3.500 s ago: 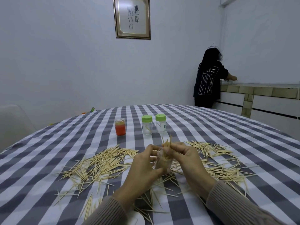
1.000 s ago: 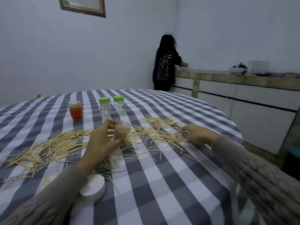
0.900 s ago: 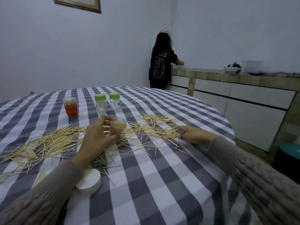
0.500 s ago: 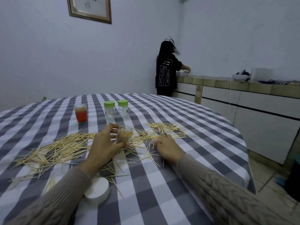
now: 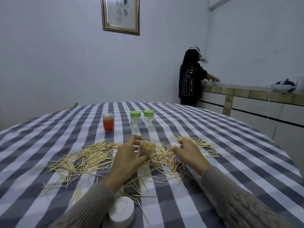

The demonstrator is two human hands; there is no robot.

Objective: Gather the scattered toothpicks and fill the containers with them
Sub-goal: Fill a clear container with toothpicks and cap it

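Toothpick jar held above the scattered sticks

At frame centre the left hand (image 5: 127,159) grips a clear jar (image 5: 146,148) holding toothpicks; the right hand (image 5: 189,153) hovers open over loose toothpicks (image 5: 92,156) on the checked worktop (image 5: 230,153).

The number "11" stands on a person's black shirt (image 5: 189,81).

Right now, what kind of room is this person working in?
Most likely a home dining room or kitchen corner: a round table under a checked tablecloth, a framed picture on the wall, and a tiled counter with cabinets along the right wall, where another person stands.
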